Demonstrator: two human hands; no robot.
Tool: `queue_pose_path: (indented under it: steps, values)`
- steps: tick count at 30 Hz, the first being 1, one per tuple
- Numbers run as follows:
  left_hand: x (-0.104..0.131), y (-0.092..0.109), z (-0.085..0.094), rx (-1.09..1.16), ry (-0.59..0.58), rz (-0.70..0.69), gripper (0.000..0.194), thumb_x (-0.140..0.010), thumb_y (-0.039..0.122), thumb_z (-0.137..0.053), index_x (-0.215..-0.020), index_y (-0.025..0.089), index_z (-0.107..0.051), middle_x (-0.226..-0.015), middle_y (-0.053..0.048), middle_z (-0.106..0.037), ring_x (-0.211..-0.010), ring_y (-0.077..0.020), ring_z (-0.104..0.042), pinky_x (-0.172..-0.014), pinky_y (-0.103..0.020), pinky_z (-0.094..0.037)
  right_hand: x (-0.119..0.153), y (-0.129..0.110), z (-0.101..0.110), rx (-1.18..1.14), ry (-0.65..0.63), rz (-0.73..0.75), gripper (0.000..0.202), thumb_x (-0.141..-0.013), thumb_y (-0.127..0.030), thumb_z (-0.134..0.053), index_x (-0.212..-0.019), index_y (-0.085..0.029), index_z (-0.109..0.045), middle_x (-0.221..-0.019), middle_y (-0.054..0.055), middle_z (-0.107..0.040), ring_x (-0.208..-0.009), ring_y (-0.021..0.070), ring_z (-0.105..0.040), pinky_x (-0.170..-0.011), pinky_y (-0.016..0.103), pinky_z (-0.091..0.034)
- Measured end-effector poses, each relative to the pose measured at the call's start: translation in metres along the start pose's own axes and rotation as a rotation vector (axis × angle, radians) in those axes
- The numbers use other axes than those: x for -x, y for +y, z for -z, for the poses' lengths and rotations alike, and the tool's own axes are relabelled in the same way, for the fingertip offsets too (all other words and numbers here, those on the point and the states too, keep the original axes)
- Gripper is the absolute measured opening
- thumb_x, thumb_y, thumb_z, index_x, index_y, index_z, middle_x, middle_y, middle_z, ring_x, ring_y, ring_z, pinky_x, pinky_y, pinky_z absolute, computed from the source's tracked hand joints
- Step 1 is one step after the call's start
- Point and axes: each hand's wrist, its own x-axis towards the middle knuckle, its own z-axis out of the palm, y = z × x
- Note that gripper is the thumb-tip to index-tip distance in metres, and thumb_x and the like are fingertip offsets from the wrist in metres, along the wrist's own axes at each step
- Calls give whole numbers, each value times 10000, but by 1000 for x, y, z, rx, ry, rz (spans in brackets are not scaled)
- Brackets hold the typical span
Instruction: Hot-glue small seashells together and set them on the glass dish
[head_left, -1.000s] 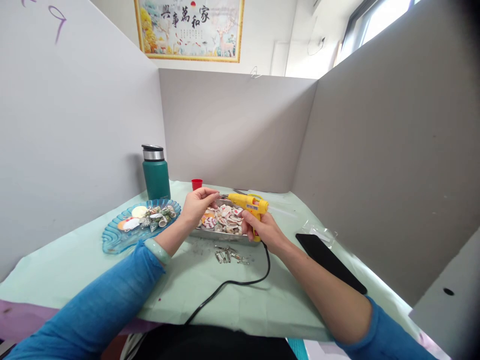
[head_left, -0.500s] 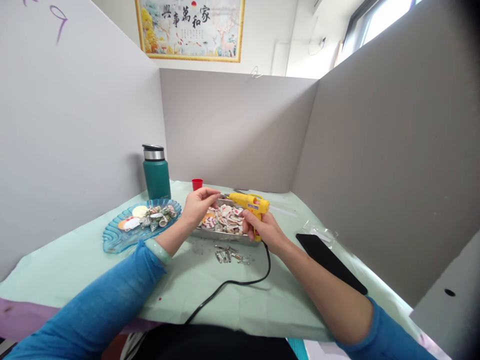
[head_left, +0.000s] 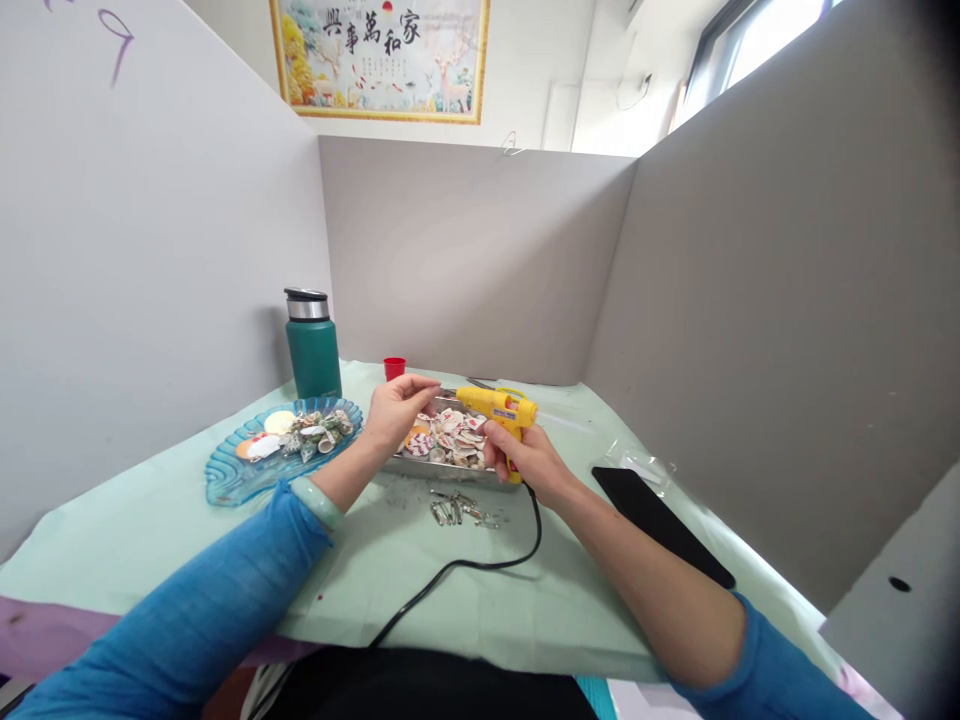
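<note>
Head view here: the yellow glue gun is up off the worktop, over the metal tray full of shell-looking bits. The right hand has its fingers wrapped round the handle, so that's a proper grip. The left hand is right by the nozzle, fingertips bunched together, but honestly I can't tell if there's something small pinched in there or nothing at all.

How it'll handle, my guess: the gun's light, hard plastic, not slippery, and not too fragile unless you drop it. Handle is the only place to hold it; I'd treat the metal tip as hot and keep the other fingers off. The black cord trails off the front edge and looks bendy but could tug a bit. There's a clear stick poking out the back too; probably bends, so don't grab it there.

The shell bits look thin and light, maybe chippy, so I'd pick them up by the edges. Same with the little metal pieces lying in front of the tray: stiff, fiddly, fingertip job. The blue plate on the left looks smooth and kinda slick; I'd take that by the rim.
</note>
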Motion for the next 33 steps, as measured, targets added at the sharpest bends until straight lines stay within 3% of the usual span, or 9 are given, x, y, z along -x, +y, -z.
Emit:
queue_pose_path:
  steps: [21, 33]
  values:
    - [1, 0, 0, 9, -20, 39, 188, -673, 281, -733, -772, 138, -659, -562, 10, -617, -500, -92, -558, -541, -218, -452, 1, -3, -1, 13, 23, -16, 448, -816, -564, -542, -639, -158, -611, -434, -16, -511, -407, 87, -444, -452, 216, -360]
    - [1, -1, -1, 76, -38, 65, 242, -653, 297, -749, -775, 127, -628, -682, -40, -687, -506, -98, -587, -556, -241, -485, 1, -2, -1, 24, 37, 4, 464, -820, -566, -537, -591, -166, -585, -427, -20, -493, -404, 85, -432, -464, 222, -371]
